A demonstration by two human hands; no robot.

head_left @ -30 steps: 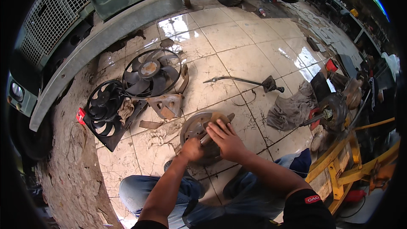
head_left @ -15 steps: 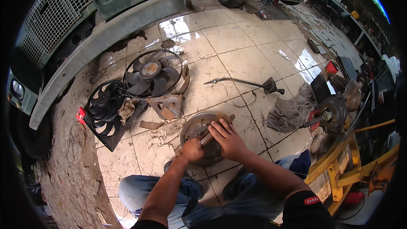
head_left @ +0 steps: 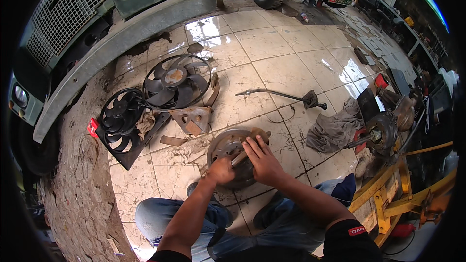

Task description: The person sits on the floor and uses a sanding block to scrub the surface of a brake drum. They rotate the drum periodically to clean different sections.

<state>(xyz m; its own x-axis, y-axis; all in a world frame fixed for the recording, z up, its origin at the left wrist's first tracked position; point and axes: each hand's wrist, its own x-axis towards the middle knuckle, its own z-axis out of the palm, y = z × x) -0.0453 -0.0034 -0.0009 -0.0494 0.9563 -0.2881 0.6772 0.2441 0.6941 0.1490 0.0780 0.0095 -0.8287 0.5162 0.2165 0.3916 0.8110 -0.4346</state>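
Observation:
A round, rusty metal drum (head_left: 218,146) lies on the tiles between my feet, with small holes in its face. My left hand (head_left: 221,171) is closed round the brown handle of a tool (head_left: 240,158) at the drum's near left side. The tool slants up and right across the drum, and its far end is hidden. My right hand (head_left: 263,159) lies over that end, fingers stretched out and pressed down. A brown piece (head_left: 259,133) shows past its fingertips at the drum's far rim; I cannot tell whether it belongs to the tool.
Radiator fans (head_left: 175,78) and a rusty bracket (head_left: 193,119) lie ahead to the left. A lever with a rod (head_left: 281,95) is farther ahead. On the right are a grey rag (head_left: 331,127), a hub assembly (head_left: 381,133) and a yellow metal frame (head_left: 388,199). A vehicle bumper (head_left: 126,34) curves along the left.
My right hand's fingers have shifted slightly on the tool, and a bit more of the brown piece shows past them. My left hand keeps its grip. The whole view has tilted slightly.

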